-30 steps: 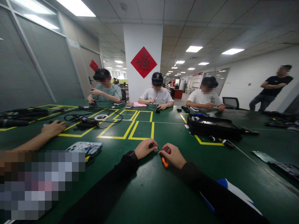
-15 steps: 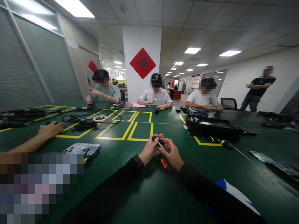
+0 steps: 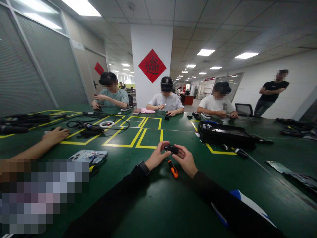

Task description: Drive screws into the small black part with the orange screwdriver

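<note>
A small black oblong object [image 3: 171, 149], whose kind I cannot make out, is held crosswise above the table. My left hand [image 3: 157, 156] grips its left end between thumb and fingers. On the opposite end, my right hand [image 3: 186, 160] has its fingers bent round it. Just below both hands lies a screwdriver [image 3: 173, 170] with an orange and black handle on the green table [image 3: 153, 205]; its tip is hard to make out.
A black tray-like housing [image 3: 226, 135] stands to the right. Tangled black cables [image 3: 89, 127] and a white ring [image 3: 106, 124] lie left. A co-worker's hand [image 3: 54, 136] rests near a grey case [image 3: 90, 156]. Blue-and-white material [image 3: 250, 205] is by my right sleeve. Several people sit opposite.
The black object has turned from a slanted pose to nearly level, showing a longer side. My hands have moved slightly apart, so more of the screwdriver shows below them.
</note>
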`<action>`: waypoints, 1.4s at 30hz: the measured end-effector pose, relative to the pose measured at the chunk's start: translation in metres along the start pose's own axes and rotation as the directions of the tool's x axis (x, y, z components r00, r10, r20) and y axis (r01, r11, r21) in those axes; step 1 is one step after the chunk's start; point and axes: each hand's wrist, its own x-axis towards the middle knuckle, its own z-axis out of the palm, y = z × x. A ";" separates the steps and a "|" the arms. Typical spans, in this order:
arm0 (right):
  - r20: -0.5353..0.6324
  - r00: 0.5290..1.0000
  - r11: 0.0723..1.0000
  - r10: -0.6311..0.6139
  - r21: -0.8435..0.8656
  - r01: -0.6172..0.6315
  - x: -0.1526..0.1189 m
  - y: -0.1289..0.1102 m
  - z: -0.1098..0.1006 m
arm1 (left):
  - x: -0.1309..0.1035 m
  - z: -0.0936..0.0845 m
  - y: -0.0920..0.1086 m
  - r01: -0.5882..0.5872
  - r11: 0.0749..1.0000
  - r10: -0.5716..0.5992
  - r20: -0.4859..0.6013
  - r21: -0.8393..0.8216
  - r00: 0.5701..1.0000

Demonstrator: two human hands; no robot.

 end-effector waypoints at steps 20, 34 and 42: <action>0.104 0.950 0.731 0.294 -0.665 -0.153 0.034 0.026 -0.059 | -0.003 -0.016 -0.030 -0.100 0.800 -0.079 0.268 0.592 0.960; 0.219 0.960 0.615 0.176 -0.786 0.066 0.013 0.015 -0.122 | -0.006 -0.014 -0.025 -0.079 0.786 -0.116 0.270 0.614 0.956; -0.197 0.980 0.254 -0.007 -0.948 -0.189 -0.044 0.046 -0.292 | -0.005 -0.012 -0.024 -0.084 0.795 -0.134 0.309 0.601 0.942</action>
